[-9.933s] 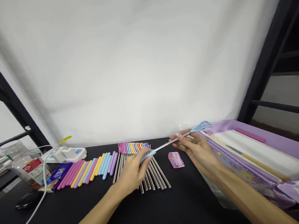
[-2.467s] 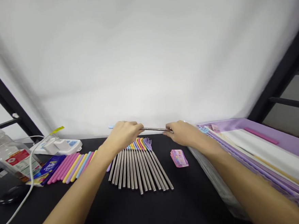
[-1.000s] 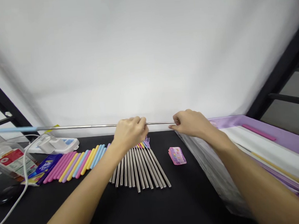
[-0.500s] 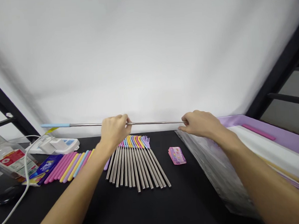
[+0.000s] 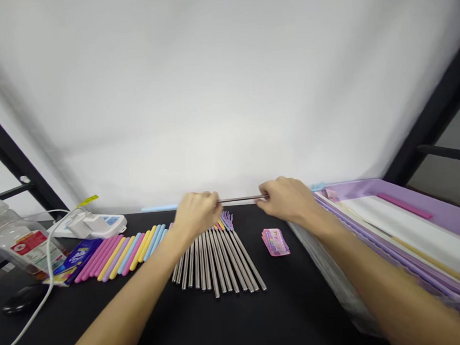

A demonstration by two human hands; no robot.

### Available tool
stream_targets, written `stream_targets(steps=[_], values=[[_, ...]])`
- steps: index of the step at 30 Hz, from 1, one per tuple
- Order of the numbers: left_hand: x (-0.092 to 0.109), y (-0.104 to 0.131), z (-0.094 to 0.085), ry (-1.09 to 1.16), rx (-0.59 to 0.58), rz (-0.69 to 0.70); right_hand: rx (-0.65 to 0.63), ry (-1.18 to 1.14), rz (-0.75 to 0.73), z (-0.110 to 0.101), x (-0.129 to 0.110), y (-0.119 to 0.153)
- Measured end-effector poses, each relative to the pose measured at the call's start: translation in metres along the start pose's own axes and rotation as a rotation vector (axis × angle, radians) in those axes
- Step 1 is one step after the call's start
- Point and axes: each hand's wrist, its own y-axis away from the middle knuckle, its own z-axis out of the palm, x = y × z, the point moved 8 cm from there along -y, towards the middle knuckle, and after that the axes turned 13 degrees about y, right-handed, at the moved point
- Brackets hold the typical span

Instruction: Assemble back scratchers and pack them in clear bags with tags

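My left hand [image 5: 199,214] is closed round a thin metal rod [image 5: 239,198], held level above the back of the black table. A light blue handle [image 5: 159,208] sticks out to the left of that hand. My right hand [image 5: 282,197] grips the rod farther right, and a light blue tip [image 5: 316,186] shows beyond it. Below the hands, several silver tubes [image 5: 220,262] with coloured fork-like ends lie fanned out. Several pink, yellow, purple and blue handles [image 5: 121,253] lie in a row to their left, partly hidden by my left arm.
At the left are a clear jar [image 5: 22,239], a white power strip [image 5: 113,225], a blue packet [image 5: 76,261], a black mouse [image 5: 24,299] and a white cable. Pink cards [image 5: 275,242] lie right of the tubes. Plastic bags and a purple box [image 5: 453,204] are at the right.
My hands have come closer together, and the blue handle has moved right with my left hand. Less of the rod shows between the hands. A blue tip now shows beyond my right hand.
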Motion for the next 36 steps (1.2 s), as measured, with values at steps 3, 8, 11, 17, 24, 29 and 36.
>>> stream_targets(steps=[3,8,11,17,24,29,36], values=[[0.013,-0.001,-0.005,0.004,0.034,0.085,-0.007,-0.037,0.014,0.002,-0.003,-0.003],[-0.04,0.004,-0.015,-0.103,0.035,-0.158,-0.041,-0.036,0.11,0.011,0.026,-0.003],[-0.024,0.004,-0.008,-0.044,-0.003,-0.082,-0.032,-0.027,0.042,0.01,0.004,-0.002],[0.016,-0.001,-0.007,0.037,0.02,0.094,-0.02,-0.027,-0.168,-0.003,-0.038,-0.001],[-0.02,0.003,-0.006,0.01,0.014,-0.017,-0.122,0.142,-0.056,0.009,0.004,-0.002],[0.023,0.003,-0.002,0.02,-0.015,0.071,-0.108,0.065,-0.136,0.015,-0.032,0.004],[0.041,0.003,-0.003,-0.026,-0.093,0.257,-0.039,0.061,-0.14,0.0,-0.044,0.004]])
